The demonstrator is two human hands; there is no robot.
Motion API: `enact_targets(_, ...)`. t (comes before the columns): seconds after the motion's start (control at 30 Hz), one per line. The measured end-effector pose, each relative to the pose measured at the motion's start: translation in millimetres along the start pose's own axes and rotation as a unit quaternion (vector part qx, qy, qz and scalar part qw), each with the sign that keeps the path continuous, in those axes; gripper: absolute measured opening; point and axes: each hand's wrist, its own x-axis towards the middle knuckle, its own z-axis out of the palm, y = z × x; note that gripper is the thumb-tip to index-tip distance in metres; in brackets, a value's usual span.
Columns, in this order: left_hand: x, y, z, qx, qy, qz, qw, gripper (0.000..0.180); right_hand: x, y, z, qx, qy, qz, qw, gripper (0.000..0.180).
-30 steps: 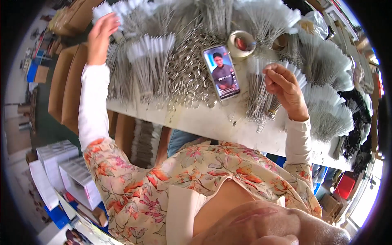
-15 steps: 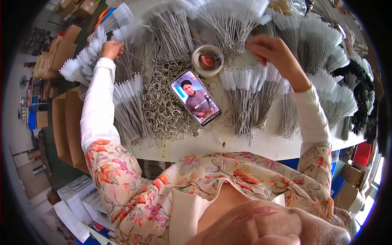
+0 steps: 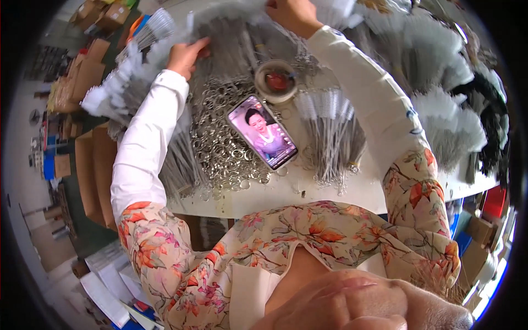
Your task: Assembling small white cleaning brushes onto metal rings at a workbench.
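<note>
Far side of table (image 3: 264,195): heap of wire-handled brushes (image 3: 224,52), blurred, between left hand (image 3: 188,56) and right hand (image 3: 294,15); whether either is clamped on anything cannot be told. Nearer: metal rings (image 3: 217,148) spread, lit phone (image 3: 262,132) laid at their right; round tub (image 3: 278,98) just beyond. Second brush bundle (image 3: 330,132) partly blocked from view by right sleeve (image 3: 374,99). Cardboard box (image 3: 91,170) seen past left sleeve (image 3: 148,132).

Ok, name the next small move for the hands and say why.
Probably ease the right hand in toward the blurred brushes: they lie between it and the left hand, and blur hides whether either hand touches them.
</note>
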Motion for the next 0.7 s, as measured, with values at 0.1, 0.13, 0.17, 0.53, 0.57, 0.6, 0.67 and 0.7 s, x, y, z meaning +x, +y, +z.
enact_targets(0.1,17.1,-4.0,3.8,-0.038,0.021,-0.023,0.999,0.022,5.8,11.2,5.7,0.08,0.038,0.011,0.996,0.021)
enact_targets(0.13,20.0,-7.1,1.6,-0.06,0.016,-0.027,0.998,0.02,7.6,7.5,2.2,0.153,0.029,0.032,0.987,0.022)
enact_targets(0.17,10.2,-3.1,0.2,-0.06,0.021,-0.049,0.997,0.02,10.1,3.3,1.8,0.204,0.048,0.039,0.977,0.023)
enact_targets(0.53,60.5,33.1,-49.8,-0.024,0.206,0.233,0.95,0.018,-11.3,141.3,-193.9,0.017,0.28,-0.037,0.959,0.021)
enact_targets(0.57,83.0,30.2,-110.7,0.032,0.282,0.339,0.897,0.016,-10.7,157.1,-197.2,-0.047,0.267,-0.03,0.962,0.024)
enact_targets(0.6,80.0,44.5,-113.2,-0.126,0.24,0.36,0.893,0.017,-21.9,181.7,-205.6,-0.093,0.245,0.0,0.965,0.024)
enact_targets(0.67,35.1,72.0,-93.2,-0.192,0.278,0.332,0.881,0.023,-49.7,223.3,-222.3,-0.149,0.222,0.037,0.963,0.025)
enact_targets(0.7,32.7,67.9,-113.3,-0.233,0.266,0.34,0.872,0.026,-53.4,236.7,-222.2,-0.178,0.16,0.075,0.968,0.024)
